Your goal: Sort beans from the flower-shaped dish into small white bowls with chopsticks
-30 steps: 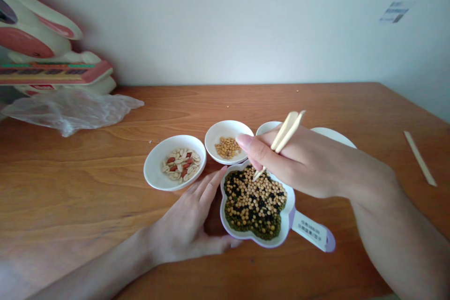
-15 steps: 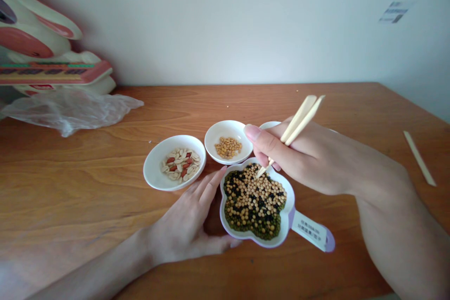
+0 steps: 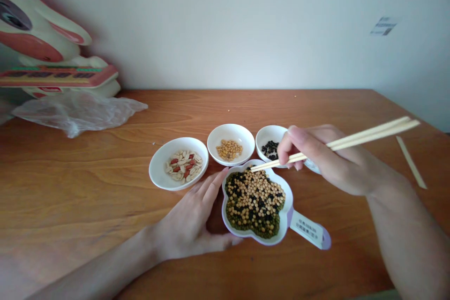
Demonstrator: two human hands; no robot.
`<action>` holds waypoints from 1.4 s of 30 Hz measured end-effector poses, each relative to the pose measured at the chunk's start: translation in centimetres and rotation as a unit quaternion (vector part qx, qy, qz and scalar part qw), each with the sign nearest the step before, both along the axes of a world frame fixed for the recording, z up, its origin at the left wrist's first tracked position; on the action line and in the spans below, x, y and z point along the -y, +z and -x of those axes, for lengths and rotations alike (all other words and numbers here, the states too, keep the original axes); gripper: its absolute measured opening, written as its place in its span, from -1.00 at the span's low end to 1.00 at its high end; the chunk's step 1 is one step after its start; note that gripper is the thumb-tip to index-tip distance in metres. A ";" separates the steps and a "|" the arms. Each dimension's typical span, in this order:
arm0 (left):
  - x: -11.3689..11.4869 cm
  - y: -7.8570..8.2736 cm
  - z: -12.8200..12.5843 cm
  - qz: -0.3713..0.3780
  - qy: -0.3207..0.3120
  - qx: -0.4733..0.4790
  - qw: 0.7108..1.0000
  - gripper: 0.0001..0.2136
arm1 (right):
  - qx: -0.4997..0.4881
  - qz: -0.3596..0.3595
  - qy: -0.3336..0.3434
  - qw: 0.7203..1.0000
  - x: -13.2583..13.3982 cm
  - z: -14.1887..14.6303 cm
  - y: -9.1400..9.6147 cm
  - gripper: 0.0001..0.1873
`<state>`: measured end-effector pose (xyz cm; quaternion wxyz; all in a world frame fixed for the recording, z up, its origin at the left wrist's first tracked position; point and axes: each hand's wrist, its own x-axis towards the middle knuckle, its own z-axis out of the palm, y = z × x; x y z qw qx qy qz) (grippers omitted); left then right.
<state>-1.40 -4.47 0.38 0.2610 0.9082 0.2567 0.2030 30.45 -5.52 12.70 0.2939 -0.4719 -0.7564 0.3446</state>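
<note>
A flower-shaped dish (image 3: 287, 197) with a labelled handle (image 3: 307, 230) holds mixed pale yellow, black and green beans. My left hand (image 3: 197, 220) curves against its left side, fingers at the upper rim and thumb at the lower edge. In my right hand (image 3: 326, 159) is a pair of wooden chopsticks (image 3: 372, 135), slanting down to the left. Their tips sit close together at the dish's upper part, over pale beans; whether a bean is pinched I cannot tell. Behind stand a white bowl of peanuts (image 3: 184, 166), a bowl of yellow kernels (image 3: 229, 149) and a bowl of black beans (image 3: 270, 149).
Part of another white dish (image 3: 311, 166) shows beneath my right hand. A chopstick wrapper or flat strip (image 3: 411, 161) lies at the right. Clear plastic (image 3: 84, 112) and a cow-shaped toy keyboard (image 3: 59, 75) occupy the back left, before the wall (image 3: 239, 28).
The chopsticks have swung from steep to nearly level, and their tips have moved slightly left and up. My right hand has shifted right, uncovering the black beans. My left hand stays on the dish.
</note>
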 end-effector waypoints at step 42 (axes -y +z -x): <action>0.1 -0.4 0.2 -0.006 0.006 -0.002 1.000 0.22 | -0.099 -0.081 0.016 0.992 1.6 -3.4 -6.8 -0.43</action>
